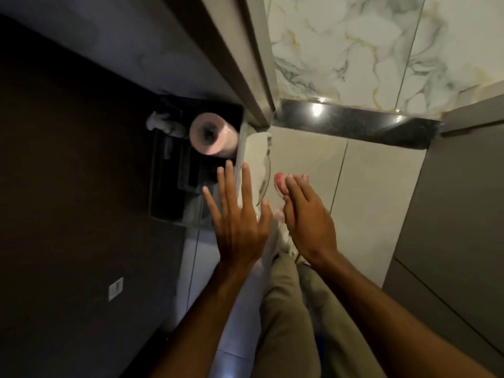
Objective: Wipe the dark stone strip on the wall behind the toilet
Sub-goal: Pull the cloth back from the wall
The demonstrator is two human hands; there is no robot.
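The dark stone strip [354, 126] is glossy black and runs across the wall between marbled tiles and plain cream tiles, with light glinting on it. My right hand [308, 216] is below the strip, apart from it, with its fingers closed on a white and pink cloth [281, 181] that peeks out past the fingertips. My left hand [237, 216] is spread flat with fingers apart, holding nothing, in front of a loose white sheet of paper [256, 162].
A pink toilet paper roll [211, 135] sits in a dark recessed holder [169, 173] to the left. A metal-edged panel [253, 64] runs up from beside the strip's left end. My trouser legs [286, 309] show below the hands.
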